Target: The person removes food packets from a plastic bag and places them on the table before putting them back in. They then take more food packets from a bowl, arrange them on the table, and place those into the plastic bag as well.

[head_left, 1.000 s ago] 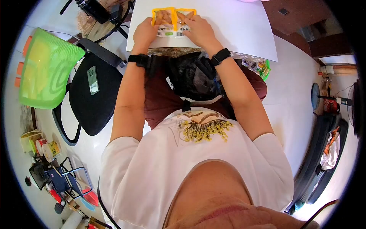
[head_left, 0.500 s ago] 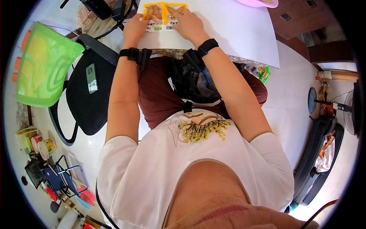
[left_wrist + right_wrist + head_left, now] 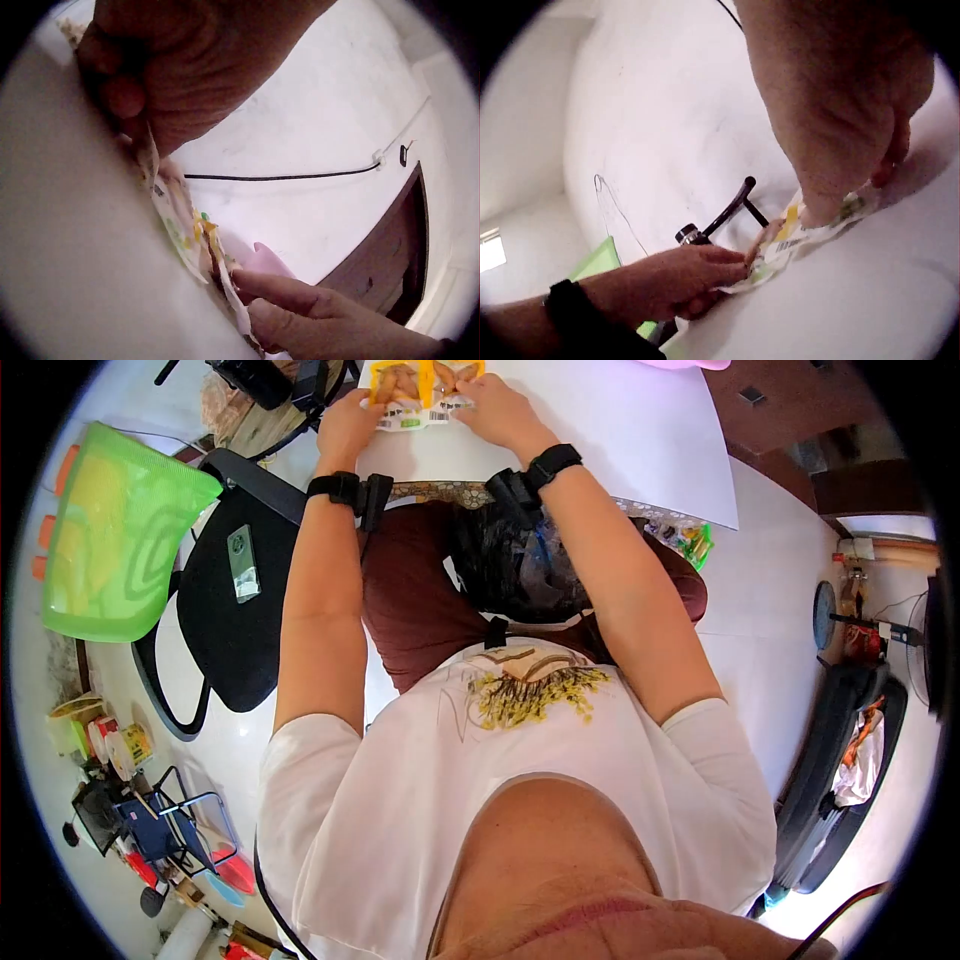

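Two joined food packets, yellow-edged with brown pieces inside and white lower parts, lie on the white table. My left hand pinches their left edge; in the left wrist view the thumb and curled fingers of the left hand hold the packet edge. At the right side, my right hand grips the other packet, its thumb on the front. The right wrist view has the right hand over the packet, the left hand at the far end.
A pink item is at the table's far edge. Left of the table stand a black chair with a phone on it and a green backrest. A black bag hangs between the legs below the table edge.
Both hands and the packets have shifted left and toward the top of the head view, which has itself moved. The grip on the packets looks unchanged.
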Available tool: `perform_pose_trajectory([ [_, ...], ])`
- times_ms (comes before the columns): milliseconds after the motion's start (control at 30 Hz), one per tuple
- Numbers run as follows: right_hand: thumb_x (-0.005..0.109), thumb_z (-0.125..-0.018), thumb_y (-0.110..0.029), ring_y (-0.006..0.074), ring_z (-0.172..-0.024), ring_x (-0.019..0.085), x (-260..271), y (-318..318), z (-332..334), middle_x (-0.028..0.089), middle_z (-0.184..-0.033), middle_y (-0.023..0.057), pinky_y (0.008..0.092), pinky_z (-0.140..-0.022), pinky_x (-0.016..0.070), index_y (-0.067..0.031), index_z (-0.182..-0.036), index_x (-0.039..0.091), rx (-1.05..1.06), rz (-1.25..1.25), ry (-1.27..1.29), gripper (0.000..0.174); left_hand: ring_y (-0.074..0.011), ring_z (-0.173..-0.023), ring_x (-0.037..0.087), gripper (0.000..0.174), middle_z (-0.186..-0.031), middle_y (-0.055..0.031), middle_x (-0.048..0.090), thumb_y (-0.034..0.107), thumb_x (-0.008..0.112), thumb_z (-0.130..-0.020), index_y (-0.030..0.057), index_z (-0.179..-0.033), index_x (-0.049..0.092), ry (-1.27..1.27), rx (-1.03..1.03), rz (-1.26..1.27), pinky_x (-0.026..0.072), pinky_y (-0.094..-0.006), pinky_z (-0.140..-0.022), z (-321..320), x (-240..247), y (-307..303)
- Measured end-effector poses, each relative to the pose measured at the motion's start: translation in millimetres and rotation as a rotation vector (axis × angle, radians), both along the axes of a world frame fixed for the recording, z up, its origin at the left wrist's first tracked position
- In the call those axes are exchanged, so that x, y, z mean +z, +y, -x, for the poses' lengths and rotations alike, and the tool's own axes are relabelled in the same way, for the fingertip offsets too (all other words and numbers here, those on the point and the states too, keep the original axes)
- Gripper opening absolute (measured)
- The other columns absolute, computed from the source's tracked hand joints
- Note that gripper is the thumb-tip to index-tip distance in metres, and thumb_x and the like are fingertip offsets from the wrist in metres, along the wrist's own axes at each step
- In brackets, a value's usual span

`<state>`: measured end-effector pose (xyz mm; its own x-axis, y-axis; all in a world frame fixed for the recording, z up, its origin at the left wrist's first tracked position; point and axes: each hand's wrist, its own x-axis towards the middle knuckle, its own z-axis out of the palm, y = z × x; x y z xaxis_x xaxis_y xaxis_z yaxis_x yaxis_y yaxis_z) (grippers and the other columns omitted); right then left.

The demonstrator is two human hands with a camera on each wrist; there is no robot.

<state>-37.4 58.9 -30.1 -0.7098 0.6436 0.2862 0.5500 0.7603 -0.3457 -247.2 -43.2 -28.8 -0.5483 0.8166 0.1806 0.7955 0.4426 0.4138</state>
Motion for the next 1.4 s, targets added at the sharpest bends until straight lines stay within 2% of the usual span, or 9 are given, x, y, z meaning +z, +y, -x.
perform_pose_trajectory([
  [133, 0.055, -0.084, -0.035, 0.0313, -0.099, 0.055, 12.2, 7.7, -36.5, 0.055, -0.111, 0.0153, 0.0384, -0.086, 0.0448, -0.0096, -0.116, 0.056, 0.046, 0.047, 0.111, 0.041, -0.0336, -0.094, 0.061, 0.046, -0.101, -0.0196, 0.063, 0.039, 0.060, -0.079, 0.0086, -0.114, 0.059, 0.045, -0.032, -0.007, 0.0473, -0.0401, -0.081, 7.0, -4.0, 1.3],
  [333, 0.057, -0.084, -0.032, 0.0293, -0.085, 0.060, 31.0, -16.2, -123.5, 0.061, -0.100, 0.0151, 0.0365, -0.078, 0.0471, -0.0047, -0.105, 0.063, 0.024, 0.192, 0.167, 0.035, -0.0334, -0.096, 0.060, 0.050, -0.103, -0.0203, 0.062, 0.041, 0.059, -0.079, 0.0050, -0.114, 0.058, -0.027, 0.052, 0.055, 0.0466, -0.0392, -0.083, 1.9, 3.6, 1.4],
  [533, 0.061, -0.083, -0.020, 0.0198, -0.075, 0.061, 37.2, -52.0, -221.6, 0.063, -0.087, 0.0139, 0.0293, -0.070, 0.0475, -0.0001, -0.099, 0.063, -0.054, 0.423, 0.340, 0.026, -0.0336, -0.102, 0.058, 0.051, -0.108, -0.0219, 0.060, 0.041, 0.060, -0.078, 0.0060, -0.114, 0.059, -0.133, 0.099, 0.049, 0.0454, -0.0390, -0.086, 7.4, -3.5, 2.5],
  [600, 0.060, -0.085, -0.017, 0.0161, -0.076, 0.060, 41.5, -59.8, -254.9, 0.064, -0.086, 0.0105, 0.0264, -0.071, 0.0469, 0.0005, -0.099, 0.062, -0.067, 0.335, 0.299, 0.023, -0.0339, -0.101, 0.058, 0.050, -0.108, -0.0225, 0.060, 0.040, 0.060, -0.077, 0.0061, -0.114, 0.058, -0.073, 0.110, -0.013, 0.0456, -0.0391, -0.085, 4.7, -1.4, 1.4],
  [767, 0.055, -0.089, -0.013, 0.0096, -0.087, 0.056, 31.9, -77.4, -328.3, 0.063, -0.098, 0.0043, 0.0222, -0.077, 0.0454, 0.0013, -0.108, 0.059, -0.336, 0.716, 0.431, 0.024, -0.0350, -0.094, 0.057, 0.047, -0.100, -0.0196, 0.060, 0.036, 0.063, -0.077, 0.0064, -0.113, 0.058, 0.071, 0.127, -0.214, 0.0467, -0.0416, -0.079, -36.6, 18.0, -14.8],
  [900, 0.059, -0.088, -0.015, 0.0076, -0.077, 0.055, 13.4, -85.9, -361.4, 0.063, -0.090, 0.0019, 0.0214, -0.071, 0.0454, 0.0008, -0.108, 0.060, -0.460, 0.763, 0.515, 0.026, -0.0356, -0.091, 0.055, 0.045, -0.093, -0.0182, 0.058, 0.036, 0.066, -0.075, 0.0076, -0.108, 0.057, 0.218, -0.108, -0.382, 0.0469, -0.0430, -0.073, -76.4, 10.6, -12.8],
  [1000, 0.059, -0.087, -0.015, 0.0075, -0.075, 0.054, 7.5, -90.8, -370.3, 0.063, -0.091, 0.0021, 0.0212, -0.069, 0.0451, 0.0000, -0.109, 0.059, -0.503, 0.767, 0.538, 0.026, -0.0362, -0.103, 0.051, 0.056, -0.101, -0.0226, 0.057, 0.040, 0.068, -0.074, 0.0014, -0.112, 0.055, 0.394, -0.291, -0.399, 0.0437, -0.0402, -0.083, -115.2, 16.8, -5.7],
  [1200, 0.057, -0.089, -0.018, 0.0065, -0.071, 0.054, -26.3, -80.3, -380.8, 0.064, -0.093, 0.0031, 0.0207, -0.065, 0.0445, -0.0022, -0.110, 0.059, -0.591, 0.858, 0.628, 0.026, -0.0366, -0.107, 0.051, 0.078, -0.106, -0.0274, 0.055, 0.052, 0.065, -0.071, 0.0035, -0.127, 0.040, 0.540, -0.184, -0.097, 0.0443, -0.0466, -0.085, -160.1, 35.3, 32.3],
  [1400, 0.052, -0.092, -0.018, 0.0045, -0.069, 0.055, -46.4, -76.0, -399.9, 0.064, -0.093, 0.0038, 0.0167, -0.056, 0.0444, -0.0029, -0.109, 0.058, -0.722, 0.861, 0.946, 0.023, -0.0371, -0.082, 0.063, 0.033, -0.087, -0.0237, 0.063, 0.027, 0.055, -0.079, 0.0019, -0.101, 0.057, 0.394, -0.191, -0.046, 0.0486, -0.0486, -0.072, -120.3, -20.4, 76.9],
])
